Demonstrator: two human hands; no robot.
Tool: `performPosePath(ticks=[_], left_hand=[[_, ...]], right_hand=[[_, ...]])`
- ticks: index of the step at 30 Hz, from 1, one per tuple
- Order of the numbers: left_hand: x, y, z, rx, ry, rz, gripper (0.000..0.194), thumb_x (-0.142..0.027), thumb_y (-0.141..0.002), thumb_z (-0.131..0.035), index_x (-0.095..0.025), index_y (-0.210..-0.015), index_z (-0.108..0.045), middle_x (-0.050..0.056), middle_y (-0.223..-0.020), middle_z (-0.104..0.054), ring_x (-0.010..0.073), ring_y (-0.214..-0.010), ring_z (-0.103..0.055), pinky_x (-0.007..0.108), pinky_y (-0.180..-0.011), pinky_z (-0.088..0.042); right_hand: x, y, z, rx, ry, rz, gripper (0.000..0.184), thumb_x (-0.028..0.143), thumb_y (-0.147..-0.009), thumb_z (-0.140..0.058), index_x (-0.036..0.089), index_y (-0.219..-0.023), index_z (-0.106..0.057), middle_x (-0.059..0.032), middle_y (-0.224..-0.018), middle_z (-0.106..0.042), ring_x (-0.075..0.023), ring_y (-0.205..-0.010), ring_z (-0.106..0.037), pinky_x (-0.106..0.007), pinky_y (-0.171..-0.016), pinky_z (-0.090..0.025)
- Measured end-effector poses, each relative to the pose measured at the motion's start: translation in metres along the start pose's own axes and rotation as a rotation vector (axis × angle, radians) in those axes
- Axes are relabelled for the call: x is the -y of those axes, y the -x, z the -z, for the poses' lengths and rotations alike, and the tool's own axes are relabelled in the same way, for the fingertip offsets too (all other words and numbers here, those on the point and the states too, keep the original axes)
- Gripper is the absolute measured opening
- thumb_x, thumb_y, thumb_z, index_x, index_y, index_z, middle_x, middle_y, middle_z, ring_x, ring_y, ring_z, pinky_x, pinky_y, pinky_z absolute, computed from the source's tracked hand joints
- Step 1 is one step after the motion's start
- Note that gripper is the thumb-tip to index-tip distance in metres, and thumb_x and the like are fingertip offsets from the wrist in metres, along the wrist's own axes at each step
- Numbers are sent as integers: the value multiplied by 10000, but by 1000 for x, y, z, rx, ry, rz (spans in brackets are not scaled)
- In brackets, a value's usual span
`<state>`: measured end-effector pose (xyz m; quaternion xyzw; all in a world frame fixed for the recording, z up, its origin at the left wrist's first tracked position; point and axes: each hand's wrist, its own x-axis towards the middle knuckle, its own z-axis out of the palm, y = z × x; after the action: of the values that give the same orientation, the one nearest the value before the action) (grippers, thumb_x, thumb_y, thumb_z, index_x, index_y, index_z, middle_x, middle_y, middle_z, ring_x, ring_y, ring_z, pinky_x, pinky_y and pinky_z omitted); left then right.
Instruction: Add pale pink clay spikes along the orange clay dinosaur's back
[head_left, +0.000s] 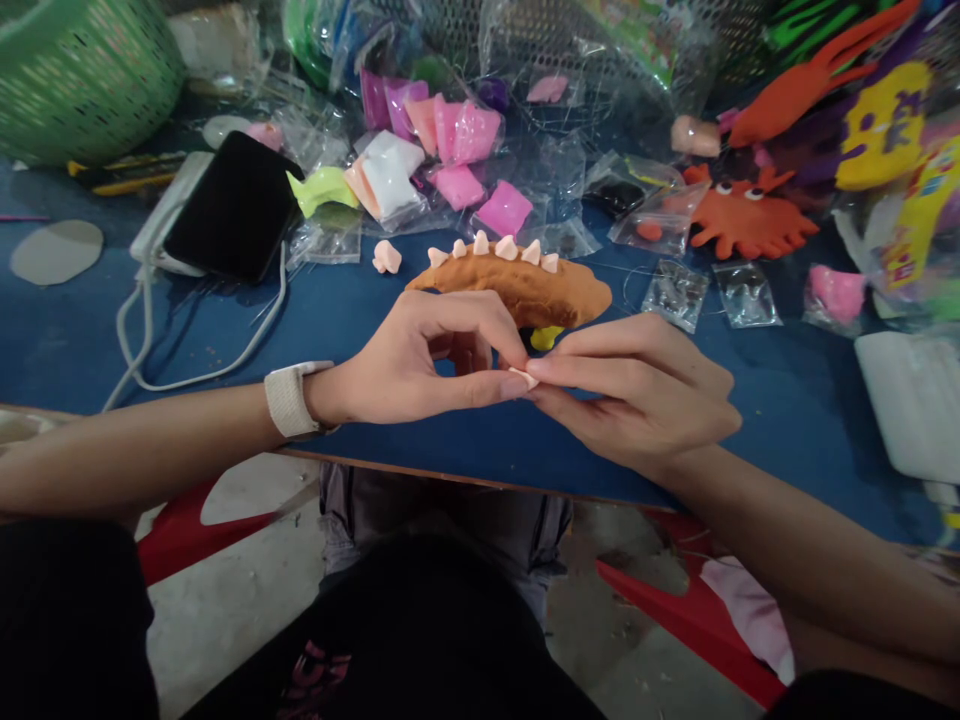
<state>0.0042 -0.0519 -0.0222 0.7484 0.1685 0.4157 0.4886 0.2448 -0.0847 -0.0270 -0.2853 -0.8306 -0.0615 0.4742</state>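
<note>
Between the fingertips of my left hand [442,355] and my right hand [637,385] is a small piece of pale peach clay [523,378]. Both hands pinch it, close above the blue table near its front edge. Just behind them lies a brown clay figure [517,285], long and curved, with a row of several pale pointed clay spikes [506,247] along its upper edge. My hands hide part of its lower side, where a bit of yellow clay [546,337] shows. A loose lump of peach clay [386,257] sits left of the figure.
Clay packets [469,130] in pink, white and purple crowd the back. A black phone [234,205] with a white cable [274,320] lies left, near a green basket [90,80]. Rightward are an orange clay crab [750,212] and a white device [915,400].
</note>
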Motion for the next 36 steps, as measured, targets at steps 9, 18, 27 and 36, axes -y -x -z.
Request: performPosePath(ticks=[9, 18, 27, 36], left_hand=[[-2, 0, -1, 0, 83, 69, 262, -447, -1000, -834, -186, -984, -848, 70, -927, -825, 85, -602, -710, 213, -559, -578], [-2, 1, 0, -5, 105, 72, 276, -462, -998, -836, -191, -1044, -866, 71, -981, -841, 75, -611, -725, 179, -548, -605], [-1, 1, -2, -46, 20, -6, 222, -410, -980, -858, -188, -993, -875, 53, -931, -837, 60, -620, -717, 152, -534, -582], [1, 2, -1, -51, -57, -71, 149, -349, -971, -872, -200, -983, -865, 33, -917, -818, 55, -649, -709, 161, -563, -562]], right_hand=[[0, -3, -6, -101, -49, 20, 185, 275, -960, -899, 328, -1109, -803, 46, -910, -833, -114, -705, -761, -247, -642, -621], [-3, -2, -2, -90, -183, -34, 335, 268, -946, -906, 374, -1255, -831, 12, -1002, -861, -168, -795, -807, -307, -709, -693], [-1, -3, -1, -87, -183, -61, 229, 269, -908, -942, 322, -1109, -844, 10, -944, -860, -154, -736, -797, -289, -662, -682], [1, -3, -4, -115, -214, -60, 266, 214, -888, -951, 313, -1112, -850, 19, -931, -861, -137, -723, -795, -257, -649, -671]])
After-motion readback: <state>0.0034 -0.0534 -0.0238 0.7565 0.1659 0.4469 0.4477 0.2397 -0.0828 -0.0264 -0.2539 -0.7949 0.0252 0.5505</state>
